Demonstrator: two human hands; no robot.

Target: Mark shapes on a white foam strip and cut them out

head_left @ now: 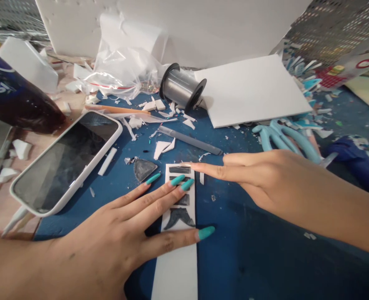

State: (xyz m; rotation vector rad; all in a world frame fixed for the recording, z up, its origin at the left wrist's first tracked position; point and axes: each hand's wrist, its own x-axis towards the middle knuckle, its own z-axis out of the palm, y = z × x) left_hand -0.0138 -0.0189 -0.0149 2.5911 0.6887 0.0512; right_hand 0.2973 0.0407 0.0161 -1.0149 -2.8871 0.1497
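Note:
My left hand (131, 225) lies flat with fingers spread over a long white foam board strip (176, 271), its teal nails pointing right. Dark grey bars and a curved dark shape (180, 217) show on the strip, partly covered by those fingers. From the right comes my right hand (262, 171), index finger stretched out and its tip at the strip's far end, beside the top dark bar (180, 170). Its other fingers are folded back, and no held object shows. A dark rounded wedge piece (144, 168) lies just left of the strip. Beyond it rests a grey flat-handled tool (190, 140).
A white-edged phone (67, 162) and a cola bottle (18, 91) are on the left. Behind are a spool (182, 86), a plastic bag (122, 66) and a white board (256, 91). Light blue scissors (284, 135) lie behind my right hand. White scraps litter the blue surface (250, 258).

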